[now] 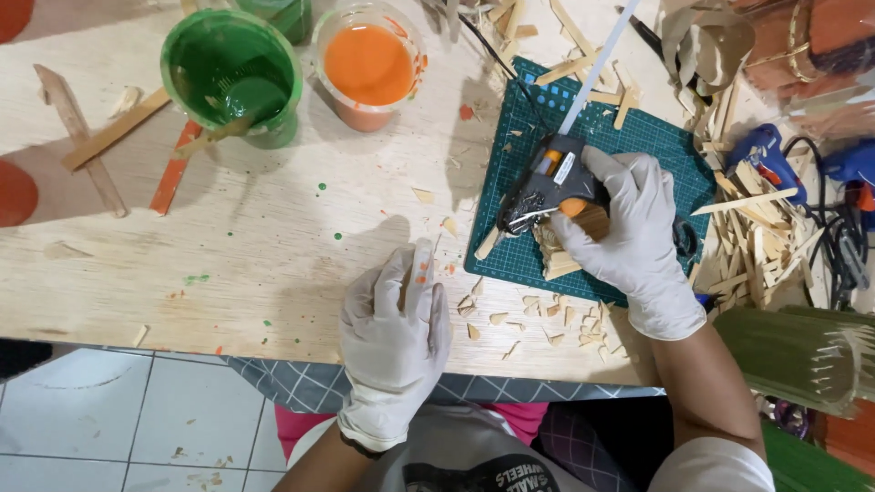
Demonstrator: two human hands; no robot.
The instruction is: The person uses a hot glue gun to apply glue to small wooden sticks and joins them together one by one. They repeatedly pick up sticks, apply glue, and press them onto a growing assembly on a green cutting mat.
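Glue gun [551, 182], light rigid plastic with hot nozzle, is clenched at its handle in my right hand [638, 232] over the green cutting mat [656, 137]; my left hand [394, 333] rests spread on the table [228, 264].

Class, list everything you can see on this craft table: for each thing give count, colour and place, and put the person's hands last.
Paint cup: one, green, stick inside, top left.
Paint cup: one, orange, beside the green.
Cutting mat: one, dark green, right of centre.
Glue gun: one, black, over the mat.
Wooden sticks: many, pale, piled right.
Wood chips: many, pale, near edge.
Left hand: white glove, flat on table.
Right hand: white glove, gripping the glue gun.
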